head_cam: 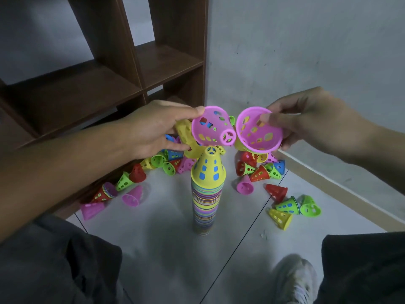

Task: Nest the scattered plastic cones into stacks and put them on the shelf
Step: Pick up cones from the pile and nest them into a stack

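Note:
A tall stack of nested cones (pixel 206 200) stands upright on the floor in the middle, topped by a yellow cone. Just above it my left hand (pixel 151 128) grips a pink cone (pixel 211 126) by its rim, tip pointing right. My right hand (pixel 311 121) pinches a second pink cone (pixel 258 130) at its rim, its open mouth turned toward me. The two pink cones almost touch. Yellow cones (pixel 186 132) show behind my left hand; whether it holds them I cannot tell.
Loose cones in red, green, blue, yellow and pink (pixel 285 194) lie scattered on the grey tiled floor around the stack. A dark brown wooden shelf (pixel 122 84) stands at the back left. A grey wall is on the right. My knees and a shoe (pixel 293 279) fill the bottom.

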A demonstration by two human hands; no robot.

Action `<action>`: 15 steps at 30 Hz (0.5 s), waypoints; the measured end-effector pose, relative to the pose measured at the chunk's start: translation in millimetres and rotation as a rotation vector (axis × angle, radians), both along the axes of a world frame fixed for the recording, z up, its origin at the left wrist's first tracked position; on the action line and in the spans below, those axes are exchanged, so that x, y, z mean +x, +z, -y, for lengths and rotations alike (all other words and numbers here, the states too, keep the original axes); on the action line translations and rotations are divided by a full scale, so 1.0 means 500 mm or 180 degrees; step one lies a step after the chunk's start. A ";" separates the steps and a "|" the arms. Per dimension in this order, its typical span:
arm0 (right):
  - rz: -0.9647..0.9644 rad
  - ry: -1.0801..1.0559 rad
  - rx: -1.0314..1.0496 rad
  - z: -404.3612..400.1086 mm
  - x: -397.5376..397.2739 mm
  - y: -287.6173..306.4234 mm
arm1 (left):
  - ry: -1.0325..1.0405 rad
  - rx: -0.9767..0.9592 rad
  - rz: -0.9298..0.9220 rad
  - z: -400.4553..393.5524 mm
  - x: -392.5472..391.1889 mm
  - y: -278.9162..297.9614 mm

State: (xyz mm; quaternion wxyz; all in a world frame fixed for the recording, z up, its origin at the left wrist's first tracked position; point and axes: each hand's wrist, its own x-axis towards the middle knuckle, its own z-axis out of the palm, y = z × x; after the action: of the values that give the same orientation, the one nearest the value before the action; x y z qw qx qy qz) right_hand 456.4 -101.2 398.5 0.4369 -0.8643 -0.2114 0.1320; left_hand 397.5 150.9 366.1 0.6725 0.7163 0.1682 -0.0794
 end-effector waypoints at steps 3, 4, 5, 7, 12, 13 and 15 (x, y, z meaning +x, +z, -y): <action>0.0013 0.0023 -0.0053 0.002 0.003 -0.002 | 0.0097 -0.0048 0.0086 0.004 -0.005 0.003; 0.0079 0.0025 -0.0138 0.003 0.004 -0.003 | 0.0091 -0.0060 0.0130 0.007 -0.007 0.008; 0.0147 0.0030 -0.0226 0.005 0.004 -0.003 | 0.0069 -0.0074 0.0170 0.010 -0.008 0.013; 0.0199 0.0038 -0.0330 0.007 0.002 -0.004 | 0.0043 -0.0093 0.0200 0.016 -0.012 0.021; 0.0198 -0.0003 -0.0387 0.014 -0.005 -0.004 | 0.0092 0.0059 0.0074 0.021 -0.017 0.017; 0.0196 -0.0020 -0.0393 0.015 -0.005 -0.004 | 0.0137 0.0077 0.0010 0.020 -0.018 0.012; 0.0186 -0.0068 -0.0411 0.017 -0.006 -0.006 | 0.0222 0.0111 -0.0115 0.017 -0.019 0.003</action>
State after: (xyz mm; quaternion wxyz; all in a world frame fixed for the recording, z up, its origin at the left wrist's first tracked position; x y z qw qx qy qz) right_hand 453.3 -109.6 395.6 0.3753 -0.8963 -0.2059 0.1154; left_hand 388.1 142.3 367.4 0.6591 0.7201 0.2066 -0.0658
